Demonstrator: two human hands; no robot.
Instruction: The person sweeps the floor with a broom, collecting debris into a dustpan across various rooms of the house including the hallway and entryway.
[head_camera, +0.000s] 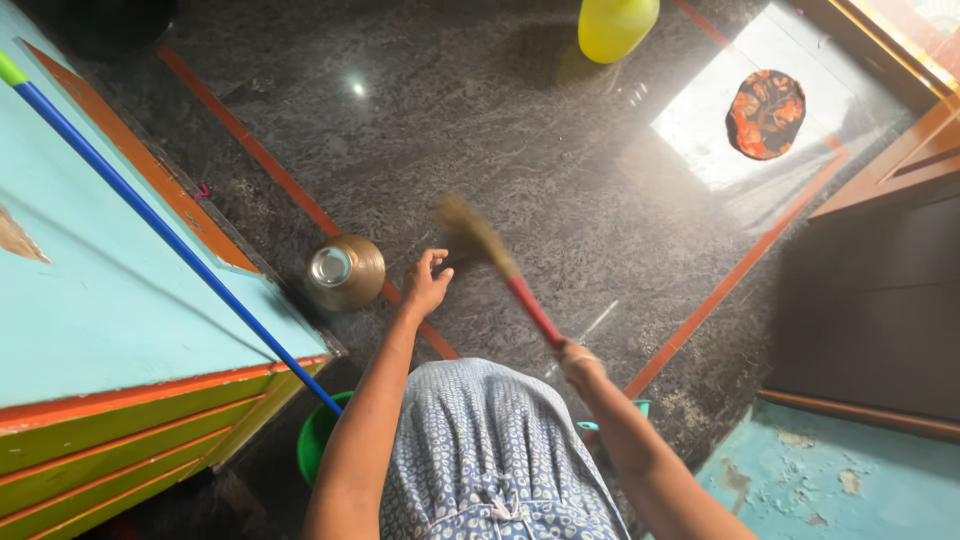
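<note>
right hand (578, 362): fist around broom (500, 268) handle | left hand (425, 285): fingers spread, empty, just right of brass pot (345, 272) | broom bristles right of pot

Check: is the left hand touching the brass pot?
No. The left hand hangs open above the dark stone floor, apart from the brass pot beside it, while the right hand grips the red-handled broom.
</note>
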